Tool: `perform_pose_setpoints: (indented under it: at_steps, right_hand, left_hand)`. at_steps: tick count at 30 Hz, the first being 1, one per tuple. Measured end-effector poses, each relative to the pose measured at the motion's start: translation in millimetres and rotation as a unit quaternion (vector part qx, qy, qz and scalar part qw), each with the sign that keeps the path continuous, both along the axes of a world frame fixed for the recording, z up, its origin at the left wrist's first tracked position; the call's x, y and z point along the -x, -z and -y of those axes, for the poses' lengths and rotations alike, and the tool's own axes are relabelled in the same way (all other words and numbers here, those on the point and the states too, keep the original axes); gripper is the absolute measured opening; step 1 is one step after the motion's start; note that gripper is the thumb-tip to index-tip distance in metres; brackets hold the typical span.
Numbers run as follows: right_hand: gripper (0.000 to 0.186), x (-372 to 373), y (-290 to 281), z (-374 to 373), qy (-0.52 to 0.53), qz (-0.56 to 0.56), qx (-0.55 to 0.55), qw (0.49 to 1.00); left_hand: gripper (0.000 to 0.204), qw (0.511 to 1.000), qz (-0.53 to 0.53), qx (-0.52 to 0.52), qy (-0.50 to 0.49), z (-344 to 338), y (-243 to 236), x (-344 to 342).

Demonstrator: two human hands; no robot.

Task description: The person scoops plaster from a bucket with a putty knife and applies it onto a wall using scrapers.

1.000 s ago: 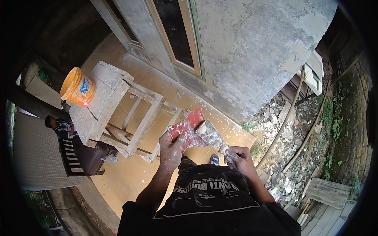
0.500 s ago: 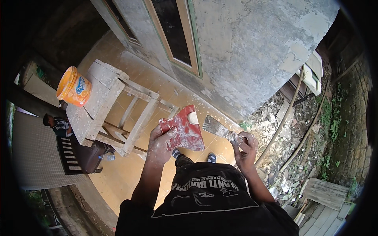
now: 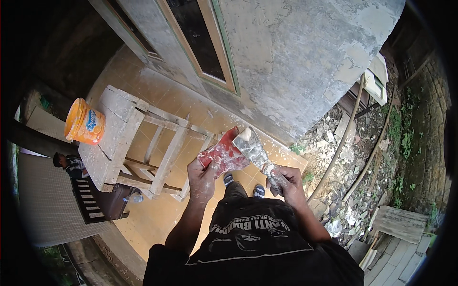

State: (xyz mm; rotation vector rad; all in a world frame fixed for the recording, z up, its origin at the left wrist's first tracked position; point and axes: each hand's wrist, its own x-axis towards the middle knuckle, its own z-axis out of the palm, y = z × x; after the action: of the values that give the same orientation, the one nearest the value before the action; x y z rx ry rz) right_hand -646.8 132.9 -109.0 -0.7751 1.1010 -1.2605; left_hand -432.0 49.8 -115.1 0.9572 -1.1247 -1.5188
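My left hand (image 3: 202, 177) is closed round one side of a red plastering board (image 3: 223, 153) smeared with white. In my right hand (image 3: 287, 182) is the handle of a putty knife (image 3: 254, 148), its broad metal blade tilted up and to the left. The blade overlaps the board's right edge. A small lump of whitish putty (image 3: 245, 134) shows at the blade's upper tip, by the board's corner. Both hands are in front of my body, above the tiled floor. The fingers of my left hand are partly behind the board.
An orange bucket (image 3: 88, 125) stands on a splattered wooden trestle (image 3: 110, 138) at left. A grey plastered wall (image 3: 296, 62) with a framed window (image 3: 200, 38) rises ahead. Rubble and a long pole (image 3: 341, 142) lie at right. A person (image 3: 71, 163) is near a dark bench (image 3: 93, 200) at far left.
The putty knife has moved left until its blade overlaps the red board, and the putty lump is now at the blade's tip. The board has tilted.
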Motion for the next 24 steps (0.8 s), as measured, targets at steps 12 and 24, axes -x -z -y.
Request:
perform_pose_setpoints:
  at_steps: [12,24]
  right_hand:
    - [0.011,-20,9,75,0.160,-0.257,0.196,0.933]
    - [0.020,-17,-6,84,0.008,-0.151,-0.096,0.984]
  left_hand:
    - [0.019,0.995,-0.042,-0.085,0.039,60,-22,-20]
    - [0.022,0.983,-0.147,-0.108,0.002,133,-19,-46]
